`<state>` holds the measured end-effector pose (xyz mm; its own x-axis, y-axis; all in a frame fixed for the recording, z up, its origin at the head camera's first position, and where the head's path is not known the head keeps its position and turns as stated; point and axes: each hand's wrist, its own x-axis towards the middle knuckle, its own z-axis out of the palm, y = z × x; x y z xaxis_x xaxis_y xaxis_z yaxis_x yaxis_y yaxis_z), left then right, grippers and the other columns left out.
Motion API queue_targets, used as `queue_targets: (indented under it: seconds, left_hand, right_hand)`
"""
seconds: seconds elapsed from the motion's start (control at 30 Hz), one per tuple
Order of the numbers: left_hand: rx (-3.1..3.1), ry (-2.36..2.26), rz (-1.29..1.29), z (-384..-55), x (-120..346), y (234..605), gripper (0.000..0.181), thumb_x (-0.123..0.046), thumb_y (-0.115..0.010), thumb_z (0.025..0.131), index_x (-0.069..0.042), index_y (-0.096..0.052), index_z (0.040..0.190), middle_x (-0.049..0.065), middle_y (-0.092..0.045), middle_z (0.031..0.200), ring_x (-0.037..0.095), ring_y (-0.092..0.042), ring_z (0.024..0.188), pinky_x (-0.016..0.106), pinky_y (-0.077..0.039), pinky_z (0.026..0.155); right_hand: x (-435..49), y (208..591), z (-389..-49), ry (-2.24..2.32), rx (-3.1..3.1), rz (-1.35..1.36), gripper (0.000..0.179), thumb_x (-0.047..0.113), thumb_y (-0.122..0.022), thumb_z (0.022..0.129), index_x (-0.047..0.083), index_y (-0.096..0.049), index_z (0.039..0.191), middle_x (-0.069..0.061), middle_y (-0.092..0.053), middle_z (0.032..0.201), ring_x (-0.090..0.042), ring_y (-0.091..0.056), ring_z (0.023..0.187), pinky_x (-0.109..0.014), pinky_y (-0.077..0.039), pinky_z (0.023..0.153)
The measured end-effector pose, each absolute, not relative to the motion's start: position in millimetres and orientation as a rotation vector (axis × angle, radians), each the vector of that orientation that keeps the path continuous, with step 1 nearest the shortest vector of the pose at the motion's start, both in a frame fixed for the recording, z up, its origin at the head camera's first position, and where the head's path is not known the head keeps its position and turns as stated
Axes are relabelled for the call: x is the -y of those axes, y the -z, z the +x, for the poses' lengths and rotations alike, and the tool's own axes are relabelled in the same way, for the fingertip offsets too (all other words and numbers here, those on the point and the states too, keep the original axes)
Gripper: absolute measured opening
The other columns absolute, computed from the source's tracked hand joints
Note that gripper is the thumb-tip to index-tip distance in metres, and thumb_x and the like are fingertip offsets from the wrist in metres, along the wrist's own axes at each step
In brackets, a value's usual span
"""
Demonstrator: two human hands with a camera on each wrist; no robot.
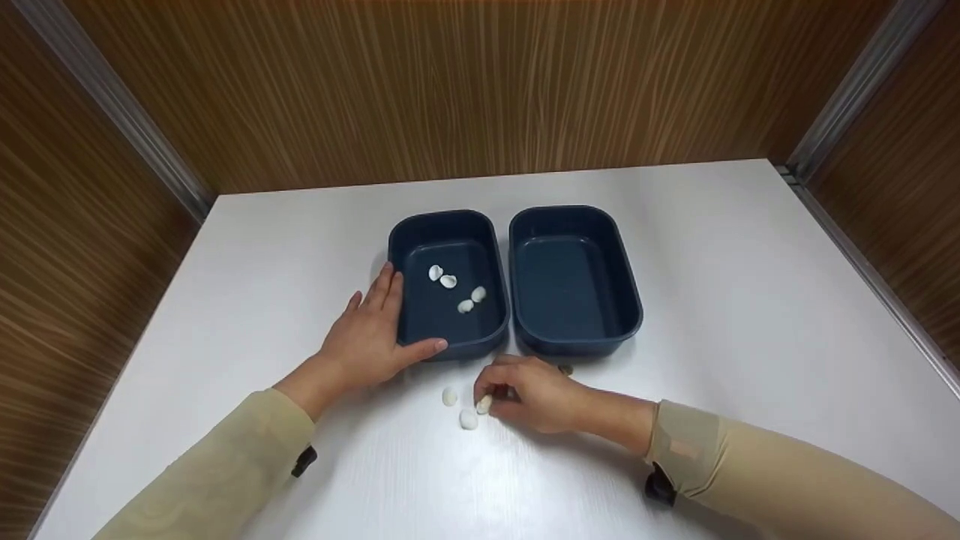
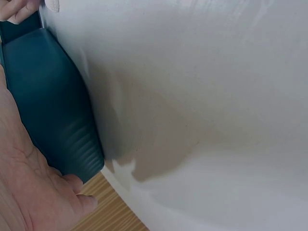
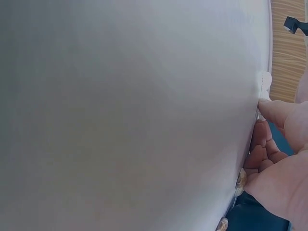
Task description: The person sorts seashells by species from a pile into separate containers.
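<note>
My left hand (image 1: 366, 341) rests against the left dark blue tray (image 1: 500, 296), its straight fingers along the left side and the thumb across the front corner. In the left wrist view that hand lies beside the tray's ribbed outer wall (image 2: 57, 96). Several white seashells (image 1: 448, 281) lie on this tray's floor. In front of the trays, my right hand (image 1: 536, 394) pinches a cream seashell (image 1: 484, 405) between thumb and fingers, low over the table. Close by, two white seashells lie on the tabletop, one nearer (image 1: 469, 419) and one farther (image 1: 449, 396).
A second dark blue tray (image 1: 574, 289), with nothing visible inside, stands right of the first. A brown shell (image 1: 565, 370) peeks out behind my right wrist; brown shells (image 3: 222, 224) also appear in the right wrist view. Wood-grain panels (image 1: 480, 90) enclose the white table (image 1: 720, 300).
</note>
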<state>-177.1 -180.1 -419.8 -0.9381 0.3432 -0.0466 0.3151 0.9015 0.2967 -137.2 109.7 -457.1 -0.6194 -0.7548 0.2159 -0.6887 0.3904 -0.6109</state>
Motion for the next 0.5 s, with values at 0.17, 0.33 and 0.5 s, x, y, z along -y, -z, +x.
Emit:
queue_targets:
  seconds: [0.17, 0.33, 0.5]
  left_hand:
    - [-2.97, -0.437, 0.511, -177.0, 180.2, 419.8, 0.133, -0.093, -0.045, 0.087, 0.005, -0.006, 0.167, 0.021, 0.004, 0.176, 0.036, -0.015, 0.162, 0.058, -0.013, 0.129]
    - [-2.968, -0.438, 0.503, -177.2, 180.4, 419.8, 0.133, -0.094, -0.045, 0.086, 0.005, -0.007, 0.167, 0.02, 0.003, 0.177, 0.034, -0.014, 0.162, 0.057, -0.011, 0.129]
    - [-2.969, -0.434, 0.5, -177.0, 180.2, 418.9, 0.133, -0.094, -0.045, 0.086, 0.005, -0.007, 0.167, 0.02, 0.003, 0.177, 0.035, -0.013, 0.162, 0.057, -0.011, 0.129]
  right_hand:
    - [-109.5, 457.7, -137.4, 1.053, -2.515, -1.342, 0.017, 0.002, -0.08, 0.09, 0.012, -0.075, 0.103, -0.003, -0.068, 0.093, -0.012, -0.064, 0.085, -0.023, -0.053, 0.076]
    - [-110.2, 457.2, -137.7, 1.065, -2.485, -1.334, 0.017, 0.002, -0.081, 0.09, 0.011, -0.075, 0.104, -0.002, -0.069, 0.089, -0.009, -0.062, 0.081, -0.021, -0.052, 0.074]
    - [-110.4, 455.0, -138.2, 1.061, -2.463, -1.307, 0.017, 0.002, -0.081, 0.09, 0.01, -0.076, 0.104, 0.0, -0.068, 0.087, -0.005, -0.059, 0.08, -0.021, -0.052, 0.073]
